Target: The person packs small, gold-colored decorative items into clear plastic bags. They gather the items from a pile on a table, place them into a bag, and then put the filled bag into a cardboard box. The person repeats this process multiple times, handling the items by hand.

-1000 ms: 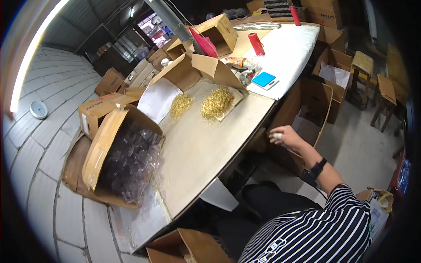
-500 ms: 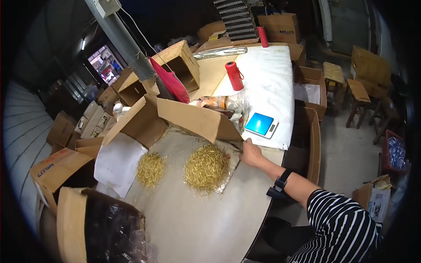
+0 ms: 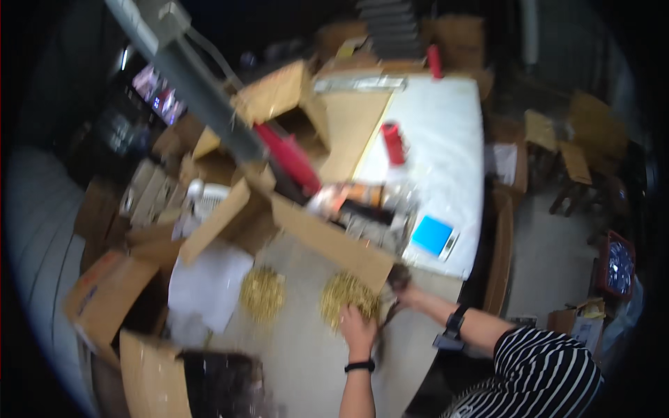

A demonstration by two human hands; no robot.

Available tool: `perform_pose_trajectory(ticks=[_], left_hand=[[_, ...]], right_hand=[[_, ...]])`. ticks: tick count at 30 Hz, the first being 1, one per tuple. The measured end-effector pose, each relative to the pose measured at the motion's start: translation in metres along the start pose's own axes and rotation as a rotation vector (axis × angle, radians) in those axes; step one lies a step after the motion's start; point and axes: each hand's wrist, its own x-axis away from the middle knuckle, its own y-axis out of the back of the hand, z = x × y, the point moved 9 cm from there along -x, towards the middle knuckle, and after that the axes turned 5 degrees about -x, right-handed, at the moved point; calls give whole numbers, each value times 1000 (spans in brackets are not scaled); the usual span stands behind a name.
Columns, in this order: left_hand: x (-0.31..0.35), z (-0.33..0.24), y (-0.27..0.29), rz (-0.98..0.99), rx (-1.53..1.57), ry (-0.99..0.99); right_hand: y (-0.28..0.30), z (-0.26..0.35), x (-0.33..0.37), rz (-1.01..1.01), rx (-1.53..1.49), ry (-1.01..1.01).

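Note:
My left hand (image 3: 357,329) reaches up from the lower edge, its fingers against the larger mound of thin gold-coloured pieces (image 3: 338,296). Blur hides how those fingers are bent. My right hand (image 3: 410,295) is closed at the right end of a long cardboard flap (image 3: 334,240). Something dark shows at its fingertips, too smeared to name. A smaller gold mound (image 3: 263,294) lies farther left on the grey tabletop (image 3: 300,355).
A scale with a blue top (image 3: 432,235) and a red flask (image 3: 394,144) stand on the white-covered surface. Left are a white sheet (image 3: 209,285) and open cartons (image 3: 115,292). A grey post (image 3: 209,94) rises behind the flap. Wooden stools (image 3: 575,162) stand at right.
My left hand has come into view and reached the larger gold mound. My right hand stays by the flap's end. The whole view has shifted, and the picture is blurred.

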Motion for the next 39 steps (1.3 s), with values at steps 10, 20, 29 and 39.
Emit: perform_pose_trajectory(ticks=[10, 20, 29, 39], left_hand=[[57, 117, 131, -180, 500, 697], [164, 128, 195, -549, 310, 861], [200, 74, 74, -347, 371, 745], [214, 57, 61, -289, 555, 751]], right_hand=[[-59, 89, 69, 361, 423, 385], [-48, 72, 62, 346, 645, 422], [-168, 3, 153, 908, 633, 519], [-134, -93, 99, 519, 315, -373]])
